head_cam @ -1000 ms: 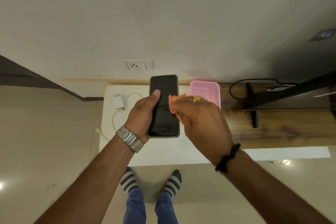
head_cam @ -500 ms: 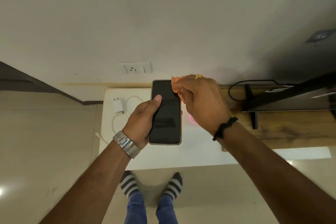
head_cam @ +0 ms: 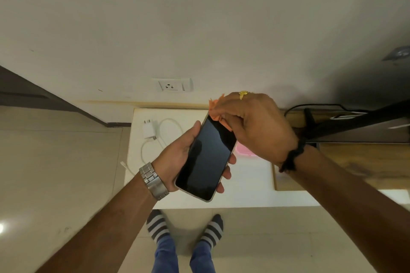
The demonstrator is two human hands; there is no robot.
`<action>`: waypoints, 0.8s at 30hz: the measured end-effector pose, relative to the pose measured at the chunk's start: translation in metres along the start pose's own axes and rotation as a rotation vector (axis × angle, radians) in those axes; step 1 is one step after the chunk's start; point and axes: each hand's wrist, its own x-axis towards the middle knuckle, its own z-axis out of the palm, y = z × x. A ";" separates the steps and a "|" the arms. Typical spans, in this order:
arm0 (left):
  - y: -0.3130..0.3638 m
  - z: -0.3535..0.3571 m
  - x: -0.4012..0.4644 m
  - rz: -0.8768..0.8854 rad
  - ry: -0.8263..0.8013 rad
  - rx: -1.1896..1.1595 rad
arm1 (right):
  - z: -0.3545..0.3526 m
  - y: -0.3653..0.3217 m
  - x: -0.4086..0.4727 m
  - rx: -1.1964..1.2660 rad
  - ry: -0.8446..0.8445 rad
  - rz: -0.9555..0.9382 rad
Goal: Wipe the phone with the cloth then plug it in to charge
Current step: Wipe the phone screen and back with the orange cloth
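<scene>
The phone point(head_cam: 205, 158) is held tilted above the white desk point(head_cam: 248, 186), gripped by the left hand point(head_cam: 177, 157). An orange cloth point(head_cam: 218, 112) is pinched by the right hand point(head_cam: 255, 124) against its top corner. A charger point(head_cam: 149, 128) lies near the desk's far left corner; something pink point(head_cam: 243, 150), apparently a tray, is mostly hidden.

Plain pale wall point(head_cam: 199, 17); beige tiled floor point(head_cam: 55, 173); white table point(head_cam: 250, 193).

No readable text or labels; phone point(head_cam: 205, 157) screen dark, perhaps blank.
</scene>
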 end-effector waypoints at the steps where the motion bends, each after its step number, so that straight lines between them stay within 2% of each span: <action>1: -0.001 0.000 0.000 0.000 -0.009 0.009 | 0.001 -0.002 0.003 -0.009 -0.009 -0.023; 5: 0.005 -0.011 -0.009 0.037 -0.033 -0.020 | -0.009 0.008 -0.008 -0.053 -0.058 -0.023; 12: 0.004 -0.005 -0.006 0.007 -0.028 0.029 | -0.001 0.003 -0.004 -0.076 -0.029 -0.075; 15: 0.007 -0.014 -0.012 0.018 -0.011 0.020 | -0.004 0.011 -0.015 -0.110 -0.075 -0.024; 21: -0.001 -0.003 -0.001 0.014 0.014 0.003 | 0.006 -0.002 -0.004 -0.046 -0.012 -0.034; 24: -0.001 -0.003 0.002 0.058 0.052 -0.037 | 0.005 0.001 0.001 -0.011 0.032 0.045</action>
